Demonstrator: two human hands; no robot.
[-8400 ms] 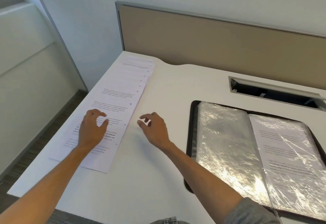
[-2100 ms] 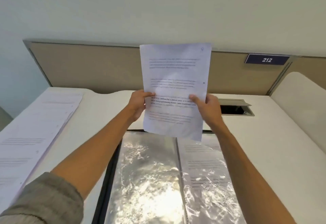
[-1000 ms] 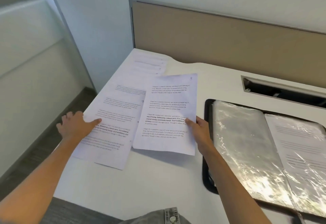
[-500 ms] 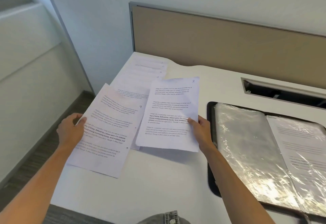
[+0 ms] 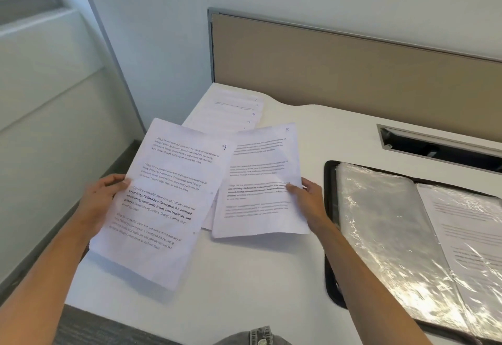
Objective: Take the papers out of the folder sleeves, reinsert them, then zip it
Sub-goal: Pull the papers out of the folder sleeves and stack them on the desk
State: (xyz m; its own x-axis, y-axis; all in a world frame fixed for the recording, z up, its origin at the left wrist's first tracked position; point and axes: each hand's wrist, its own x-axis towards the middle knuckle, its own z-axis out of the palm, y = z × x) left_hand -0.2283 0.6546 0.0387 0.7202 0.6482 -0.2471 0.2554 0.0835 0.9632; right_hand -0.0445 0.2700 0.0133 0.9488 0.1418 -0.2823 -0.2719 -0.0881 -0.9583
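The papers are now split between both hands: sheet 9, flat on the fanned stack a second ago, is lifted clear of the bench and held tilted by the left hand, its grip pinching the sheet's left edge with the thumb on top. Sheet 8 is held low over the bench by the right hand, pinched at its right edge, thumb on the print. By this a swap is suggested: sheet 8, pulled from a sleeve, is probably to be slid under sheet 9 so that the numbered order is kept. Removal therefore seems unfinished, and reinsertion and zipping are not yet begun.

To the right the folder lies open, its left sleeve shiny and seemingly empty, its right sleeve loaded with a printed page. Farther back, the rest of the stack is fanned toward the bench's far-left corner. Beyond that a cable slot and a tan divider panel are seen. Nothing blocks either hand, though the lifted sheet overlaps sheet 8's left edge.
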